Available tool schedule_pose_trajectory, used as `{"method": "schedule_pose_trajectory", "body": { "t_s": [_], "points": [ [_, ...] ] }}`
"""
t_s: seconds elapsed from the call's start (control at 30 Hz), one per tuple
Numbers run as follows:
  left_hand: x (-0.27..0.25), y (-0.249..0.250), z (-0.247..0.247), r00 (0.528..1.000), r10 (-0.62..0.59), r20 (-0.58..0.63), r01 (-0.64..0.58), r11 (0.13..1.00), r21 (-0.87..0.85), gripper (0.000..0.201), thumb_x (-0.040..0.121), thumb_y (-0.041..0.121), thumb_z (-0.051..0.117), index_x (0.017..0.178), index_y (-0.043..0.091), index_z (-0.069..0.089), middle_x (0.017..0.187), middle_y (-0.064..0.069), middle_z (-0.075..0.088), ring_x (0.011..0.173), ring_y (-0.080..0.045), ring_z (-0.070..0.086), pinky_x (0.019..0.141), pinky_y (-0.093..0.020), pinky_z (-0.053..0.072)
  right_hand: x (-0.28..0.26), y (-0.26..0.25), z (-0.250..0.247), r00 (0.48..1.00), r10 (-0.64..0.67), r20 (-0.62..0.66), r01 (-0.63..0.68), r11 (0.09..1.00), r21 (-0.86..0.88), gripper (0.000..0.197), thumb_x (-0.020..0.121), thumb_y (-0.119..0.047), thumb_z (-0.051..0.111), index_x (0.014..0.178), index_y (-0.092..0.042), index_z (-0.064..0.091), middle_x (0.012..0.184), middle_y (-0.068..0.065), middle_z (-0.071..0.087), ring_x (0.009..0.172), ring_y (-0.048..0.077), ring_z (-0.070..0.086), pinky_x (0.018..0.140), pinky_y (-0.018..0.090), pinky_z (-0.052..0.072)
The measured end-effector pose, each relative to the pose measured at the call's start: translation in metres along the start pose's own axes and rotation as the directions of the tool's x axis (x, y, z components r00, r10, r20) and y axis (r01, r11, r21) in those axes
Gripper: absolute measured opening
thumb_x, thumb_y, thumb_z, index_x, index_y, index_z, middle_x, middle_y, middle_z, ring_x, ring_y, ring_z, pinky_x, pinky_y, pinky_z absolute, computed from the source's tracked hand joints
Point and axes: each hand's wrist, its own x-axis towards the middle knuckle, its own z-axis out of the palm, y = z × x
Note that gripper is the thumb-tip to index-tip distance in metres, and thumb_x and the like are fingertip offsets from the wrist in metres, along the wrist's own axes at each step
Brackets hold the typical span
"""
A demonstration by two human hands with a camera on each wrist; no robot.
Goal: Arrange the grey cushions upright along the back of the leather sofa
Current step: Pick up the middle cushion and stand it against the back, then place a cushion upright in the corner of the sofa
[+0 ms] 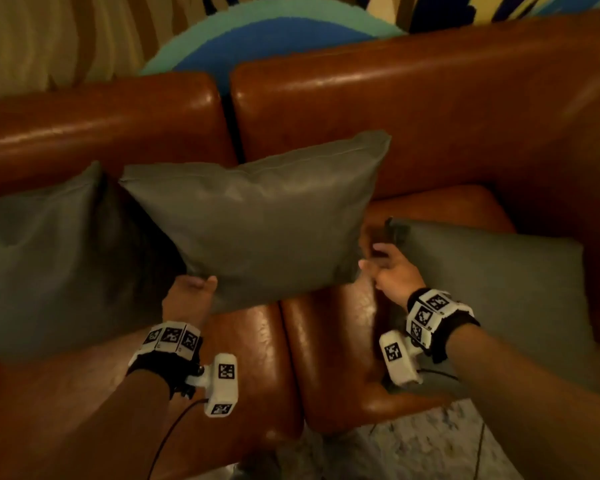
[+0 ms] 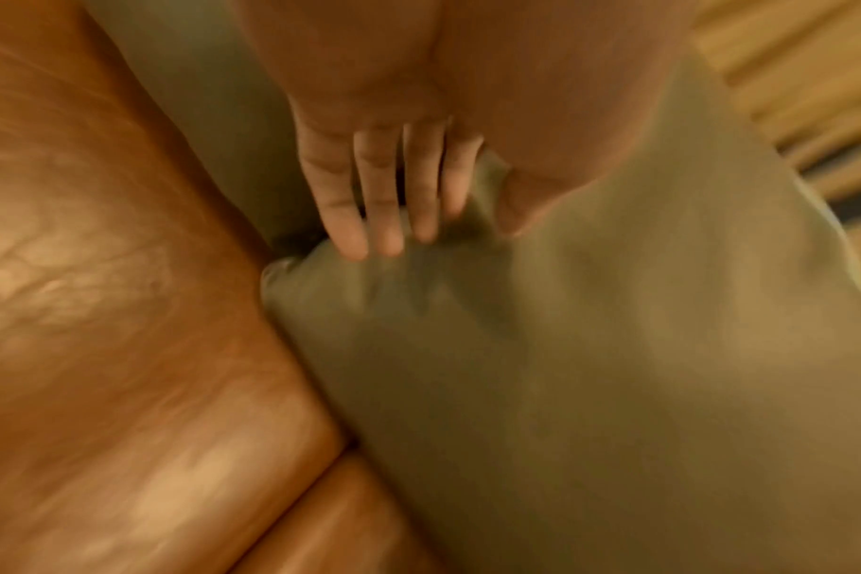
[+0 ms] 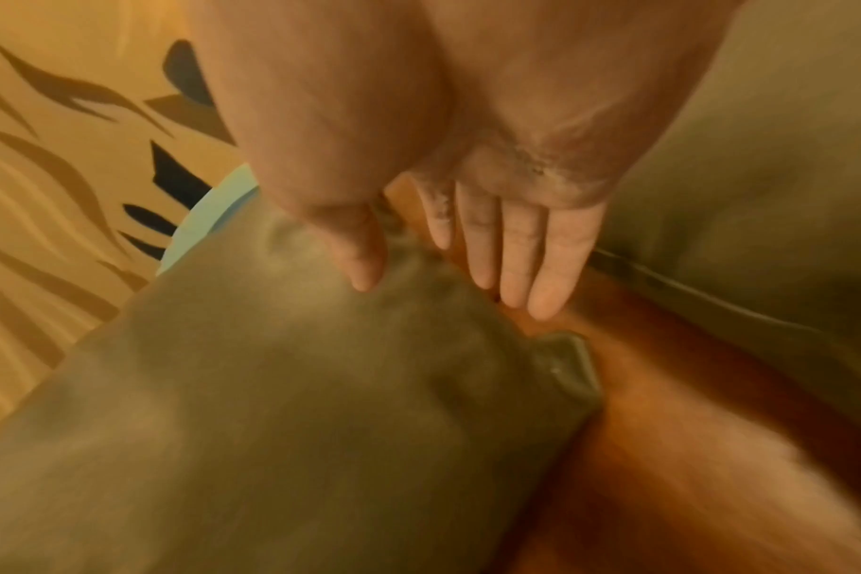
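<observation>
A brown leather sofa [image 1: 430, 98] carries three grey cushions. The middle cushion [image 1: 257, 216] hangs tilted above the seat, in front of the backrest. My left hand [image 1: 191, 289] grips its lower left corner; in the left wrist view the fingers [image 2: 369, 202] and thumb pinch the cushion [image 2: 591, 349]. My right hand [image 1: 385, 268] holds the lower right corner, with the thumb [image 3: 359, 256] pressed on the cushion [image 3: 295, 407] and the fingers behind its edge. The left cushion [image 1: 42, 265] leans against the backrest. The right cushion [image 1: 499, 289] lies slanted by the armrest.
The sofa's right armrest [image 1: 596, 202] bounds the seat on that side. Bare seat leather [image 1: 250, 358] shows below the held cushion. A teal and blue round shape [image 1: 267, 39] and patterned surface lie behind the backrest. Pale carpet [image 1: 413, 452] is at the sofa's front.
</observation>
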Motion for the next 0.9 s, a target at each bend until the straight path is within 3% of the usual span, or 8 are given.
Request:
{"method": "schedule_pose_trajectory", "body": {
  "t_s": [0.07, 0.2, 0.37, 0.53, 0.6, 0.7, 0.8, 0.9],
  "points": [
    [-0.019, 0.005, 0.019, 0.991, 0.058, 0.117, -0.075, 0.986, 0.147, 0.028, 0.089, 0.040, 0.056, 0.079, 0.016, 0.068, 0.095, -0.016, 0.074, 0.099, -0.039, 0.066, 0.094, -0.045, 0.052, -0.014, 0.041, -0.009, 0.999, 0.052, 0.011, -0.053, 0.997, 0.053, 0.035, 0.092, -0.032, 0.069, 0.125, -0.031, 0.058, 0.119, 0.007, 0.070, 0.109, 0.028, 0.067, 0.101, 0.050, 0.055],
    [-0.056, 0.039, 0.082, 0.900, 0.196, 0.388, -0.317, 0.907, 0.278, 0.028, 0.087, 0.033, 0.060, 0.063, 0.019, 0.061, 0.078, -0.014, 0.073, 0.089, -0.036, 0.069, 0.088, -0.045, 0.054, -0.044, 0.115, -0.035, 0.979, 0.201, 0.023, -0.201, 0.951, 0.235, 0.015, 0.096, -0.013, 0.066, 0.089, -0.026, 0.061, 0.091, 0.008, 0.065, 0.075, 0.018, 0.061, 0.068, 0.034, 0.051],
    [-0.101, 0.113, 0.170, 0.738, 0.396, 0.547, -0.616, 0.727, 0.304, 0.014, 0.087, 0.019, 0.059, 0.093, 0.018, 0.072, 0.096, -0.009, 0.074, 0.098, -0.029, 0.063, 0.089, -0.031, 0.048, -0.062, 0.196, -0.091, 0.935, 0.344, -0.087, -0.299, 0.894, 0.333, 0.027, 0.094, -0.007, 0.064, 0.072, -0.024, 0.066, 0.084, 0.009, 0.070, 0.072, 0.022, 0.062, 0.073, 0.034, 0.050],
    [-0.115, 0.180, 0.259, 0.650, 0.477, 0.591, -0.744, 0.558, 0.368, 0.042, 0.089, 0.027, 0.061, 0.130, 0.019, 0.055, 0.135, -0.012, 0.057, 0.129, -0.032, 0.048, 0.109, -0.037, 0.038, -0.065, 0.253, -0.141, 0.811, 0.511, -0.285, -0.334, 0.804, 0.492, 0.011, 0.087, -0.031, 0.073, 0.088, -0.026, 0.063, 0.095, 0.009, 0.071, 0.105, 0.033, 0.068, 0.100, 0.045, 0.053],
    [-0.119, 0.203, 0.290, 0.614, 0.500, 0.611, -0.785, 0.466, 0.407, 0.055, 0.089, 0.033, 0.061, 0.140, 0.021, 0.045, 0.147, -0.011, 0.045, 0.138, -0.032, 0.038, 0.116, -0.040, 0.032, -0.065, 0.271, -0.151, 0.741, 0.598, -0.306, -0.351, 0.733, 0.583, 0.030, 0.090, -0.028, 0.073, 0.110, -0.014, 0.055, 0.099, 0.009, 0.064, 0.106, 0.030, 0.063, 0.095, 0.036, 0.047],
    [-0.117, 0.226, 0.332, 0.584, 0.460, 0.669, -0.811, 0.306, 0.498, 0.075, 0.084, 0.049, 0.061, 0.149, 0.028, 0.029, 0.158, -0.007, 0.030, 0.145, -0.032, 0.028, 0.118, -0.049, 0.027, -0.057, 0.296, -0.155, 0.679, 0.695, -0.238, -0.295, 0.555, 0.778, 0.067, 0.075, -0.040, 0.082, 0.127, -0.027, 0.043, 0.132, 0.010, 0.063, 0.120, 0.033, 0.062, 0.106, 0.050, 0.050],
    [-0.112, 0.244, 0.354, 0.643, 0.326, 0.693, -0.764, 0.210, 0.610, 0.093, 0.077, 0.067, 0.057, 0.152, 0.038, 0.010, 0.164, -0.002, 0.016, 0.148, -0.034, 0.022, 0.117, -0.056, 0.023, -0.042, 0.308, -0.159, 0.694, 0.701, -0.165, -0.248, 0.447, 0.859, 0.106, 0.048, -0.060, 0.080, 0.141, -0.035, 0.033, 0.145, 0.007, 0.057, 0.129, 0.034, 0.058, 0.110, 0.056, 0.048],
    [-0.109, 0.250, 0.355, 0.700, 0.214, 0.681, -0.713, 0.261, 0.651, 0.098, 0.074, 0.072, 0.058, 0.152, 0.038, 0.010, 0.160, -0.008, 0.029, 0.141, -0.041, 0.035, 0.115, -0.054, 0.029, -0.027, 0.286, -0.184, 0.696, 0.688, -0.206, -0.263, 0.511, 0.818, 0.110, 0.064, -0.053, 0.085, 0.154, -0.024, 0.027, 0.152, 0.010, 0.052, 0.136, 0.036, 0.054, 0.117, 0.048, 0.042]
  ]
}}
